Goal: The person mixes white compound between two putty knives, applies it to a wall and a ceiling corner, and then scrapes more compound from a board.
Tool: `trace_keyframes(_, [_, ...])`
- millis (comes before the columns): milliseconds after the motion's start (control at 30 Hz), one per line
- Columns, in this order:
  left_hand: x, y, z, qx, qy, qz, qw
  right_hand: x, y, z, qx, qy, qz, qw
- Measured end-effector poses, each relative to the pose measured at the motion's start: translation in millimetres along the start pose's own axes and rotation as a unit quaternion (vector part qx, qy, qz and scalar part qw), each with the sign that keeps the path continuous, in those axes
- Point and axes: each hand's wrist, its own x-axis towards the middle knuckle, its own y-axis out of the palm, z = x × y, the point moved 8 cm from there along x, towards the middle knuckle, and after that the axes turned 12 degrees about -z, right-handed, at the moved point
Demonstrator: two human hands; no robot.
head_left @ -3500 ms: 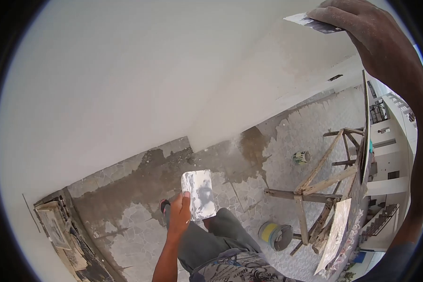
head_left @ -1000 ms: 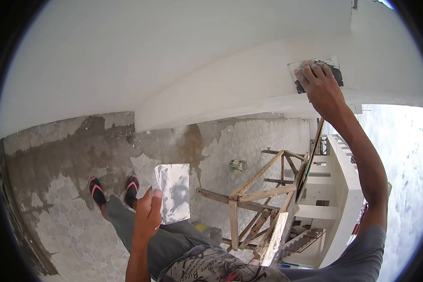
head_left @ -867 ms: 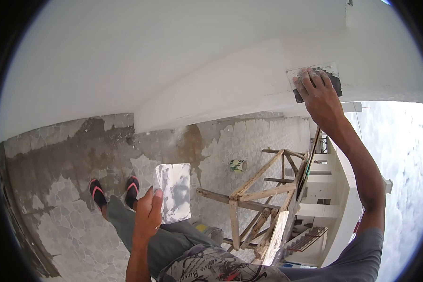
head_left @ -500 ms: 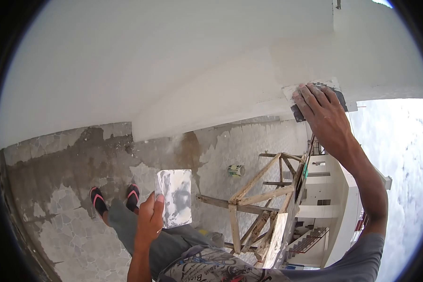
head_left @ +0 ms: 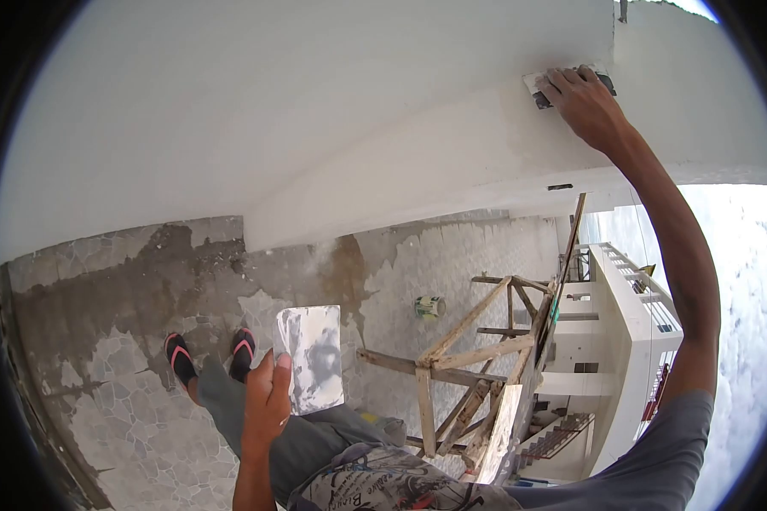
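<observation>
My right hand (head_left: 584, 102), at the upper right, is stretched out with its fingers over a flat putty scraper (head_left: 607, 83). The scraper is dark with white smears and lies flat against the white wall (head_left: 400, 111), close to the inner corner. Lower down, my left hand (head_left: 267, 394) holds a rectangular putty board (head_left: 315, 358) by one edge, thumb on top. White and grey putty is smeared across the board's face. The board is apart from the wall, in front of my legs.
A wooden trestle scaffold (head_left: 477, 349) stands at the right. Behind it, a bucket (head_left: 429, 307) is on the floor. The stone-patterned floor (head_left: 162, 426) is stained with wet grey patches near the wall. A white building with stairs (head_left: 562, 434) shows beyond.
My right hand has moved up the wall with the scraper, nearer the corner, uncovering a small dark slot. The left hand with the board has shifted slightly left.
</observation>
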Motion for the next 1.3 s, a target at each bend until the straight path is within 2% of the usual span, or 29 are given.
trace_keyframes(100, [0,1,0,0.012,0.011,0.009,1.000,4,4,1,0.001,0.004,0.042,0.999])
trace_keyframes(300, [0,1,4,0.016,0.002,0.013,1.000,-15,-3,17,0.024,-0.009,0.023,0.999])
trace_keyframes(400, [1,4,-3,0.020,0.010,0.019,1.000,-42,-26,37,0.043,-0.012,0.023,0.999])
trace_keyframes(600, [3,6,-11,0.029,0.009,0.049,0.998,-103,-85,68,0.096,-0.021,0.116,0.988])
trace_keyframes(767, [4,7,-3,0.020,0.011,0.059,0.998,-113,-116,61,0.078,0.021,0.059,0.995])
trace_keyframes(867, [4,8,-8,0.019,0.004,0.069,0.997,-101,-108,58,0.035,0.026,0.021,0.999])
trace_keyframes(967, [3,10,-12,0.017,0.016,0.057,0.998,-95,-74,63,0.034,0.026,-0.001,0.999])
trace_keyframes(1067, [2,7,4,0.025,-0.024,0.065,0.997,-103,-35,66,0.035,0.036,-0.025,0.998])
trace_keyframes(1133, [1,9,3,0.010,-0.013,0.056,0.998,-109,-28,68,0.026,0.042,-0.054,0.997])
trace_keyframes(1233, [1,7,0,0.020,-0.011,0.059,0.998,-115,-30,76,-0.043,0.026,-0.030,0.998])
trace_keyframes(1300, [1,7,-6,0.021,-0.009,0.057,0.998,-123,-38,83,-0.002,0.034,-0.015,0.999])
